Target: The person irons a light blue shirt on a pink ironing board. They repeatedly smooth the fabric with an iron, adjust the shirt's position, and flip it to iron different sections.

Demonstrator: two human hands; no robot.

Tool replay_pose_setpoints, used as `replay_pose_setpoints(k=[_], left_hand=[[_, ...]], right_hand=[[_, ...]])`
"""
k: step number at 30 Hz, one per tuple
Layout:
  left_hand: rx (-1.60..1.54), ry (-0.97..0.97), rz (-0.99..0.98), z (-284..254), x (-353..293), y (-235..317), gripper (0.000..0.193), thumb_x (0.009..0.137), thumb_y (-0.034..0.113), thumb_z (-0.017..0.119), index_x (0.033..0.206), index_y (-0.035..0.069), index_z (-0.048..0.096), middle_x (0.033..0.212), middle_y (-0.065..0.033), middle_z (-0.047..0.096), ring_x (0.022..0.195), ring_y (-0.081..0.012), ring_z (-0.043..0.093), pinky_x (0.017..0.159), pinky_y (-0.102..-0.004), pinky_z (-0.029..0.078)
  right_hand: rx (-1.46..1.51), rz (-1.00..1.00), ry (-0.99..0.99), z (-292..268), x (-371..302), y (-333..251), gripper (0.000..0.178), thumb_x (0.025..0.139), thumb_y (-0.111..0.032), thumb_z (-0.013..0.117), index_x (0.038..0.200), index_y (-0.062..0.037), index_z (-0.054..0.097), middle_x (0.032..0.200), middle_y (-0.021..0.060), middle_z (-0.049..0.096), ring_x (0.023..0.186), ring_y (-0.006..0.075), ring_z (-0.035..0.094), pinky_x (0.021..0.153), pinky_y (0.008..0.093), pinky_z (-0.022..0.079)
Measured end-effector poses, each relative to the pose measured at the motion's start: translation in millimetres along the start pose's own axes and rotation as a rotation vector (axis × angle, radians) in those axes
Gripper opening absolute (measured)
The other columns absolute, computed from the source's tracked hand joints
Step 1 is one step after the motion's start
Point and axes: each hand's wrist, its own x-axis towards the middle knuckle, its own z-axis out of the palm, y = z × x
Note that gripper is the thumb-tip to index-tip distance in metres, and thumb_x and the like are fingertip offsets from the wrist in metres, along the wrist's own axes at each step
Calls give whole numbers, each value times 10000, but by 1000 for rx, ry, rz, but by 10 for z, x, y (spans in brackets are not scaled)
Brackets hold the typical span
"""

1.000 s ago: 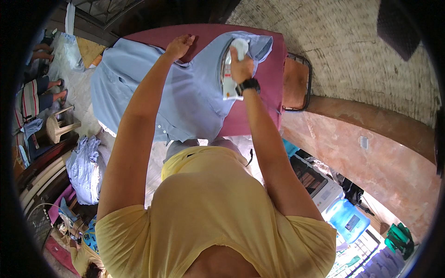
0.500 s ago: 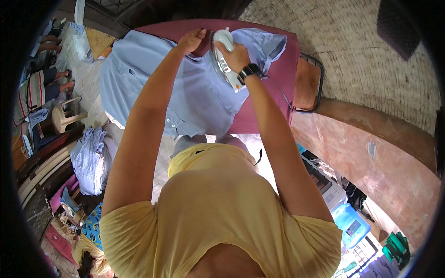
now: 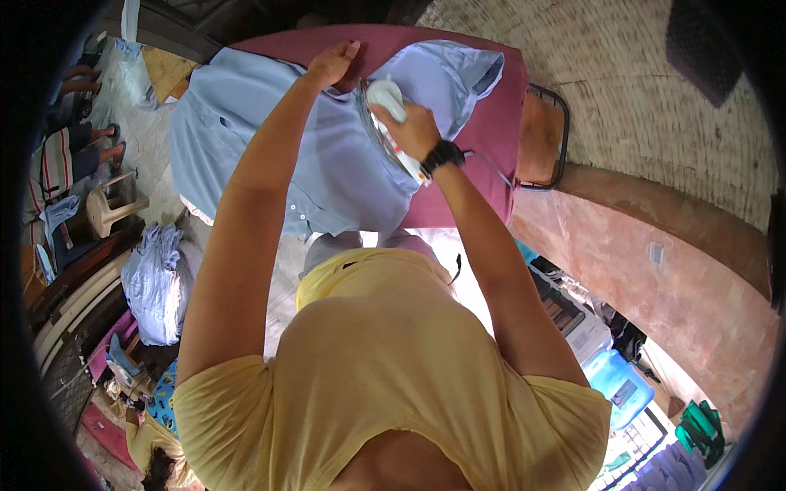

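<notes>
A light blue shirt point(image 3: 327, 180) lies spread over a maroon-covered ironing board point(image 3: 491, 155), its sleeve stretched out toward the right. My right hand point(image 3: 416, 131), with a black watch on its wrist, is closed round the handle of a white iron point(image 3: 386, 96). The iron sits tilted on the shirt near the collar, and my palm hides part of it. At the shirt's far edge, by the collar opening, is my left hand point(image 3: 331, 65). Its fingers are curled together above the board; whatever they may hold cannot be made out.
The iron's cord point(image 3: 491, 168) trails over the board's right side, near a metal frame end point(image 3: 561, 139). Heaped blue clothes point(image 3: 155, 282) are at the left, near a beige stool point(image 3: 110, 204). Other people point(image 3: 94, 143) are at the far left. A blue water jug point(image 3: 618, 389) stands lower right.
The iron has slid a little toward me and to the left, with my right hand on it. My left hand has shifted slightly away from me and stays by the collar.
</notes>
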Motion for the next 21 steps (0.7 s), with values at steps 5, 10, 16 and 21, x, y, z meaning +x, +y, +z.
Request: replay_pose_setpoints(k=[5, 10, 16, 21], left_hand=[[16, 78, 49, -10, -50, 40, 641, 986, 574, 271, 1149, 39, 586, 1209, -211, 604, 1170, -403, 524, 993, -457, 409], [81, -8, 3, -123, -155, 175, 621, 987, 566, 280, 1140, 45, 582, 1193, -201, 613, 1154, -396, 535, 987, -457, 415], [99, 23, -17, -48, -120, 136, 621, 981, 577, 283, 1148, 53, 570, 1224, -188, 603, 1158, -389, 538, 976, -468, 425], [72, 60, 4, -70, -119, 184, 617, 980, 574, 283, 1151, 57, 572, 1224, -184, 607, 1163, -389, 538, 973, -478, 424]], right_hand=[[-11, 54, -107, -36, -248, 90, 503, 873, -484, 651, 994, 3, 685, 793, 199, 695, 744, 360, 693, 676, 407, 529], [35, 90, 28, -286, -1172, 317, 480, 874, -418, 656, 1090, 10, 666, 975, 236, 689, 922, 394, 668, 813, 450, 528], [-92, 353, 335, -335, -575, 372, 554, 878, -534, 615, 941, 8, 707, 789, 241, 684, 828, 409, 682, 764, 468, 523], [31, 336, 349, -300, 216, 307, 679, 860, -610, 576, 1019, 43, 673, 908, 284, 673, 915, 420, 663, 804, 456, 522]])
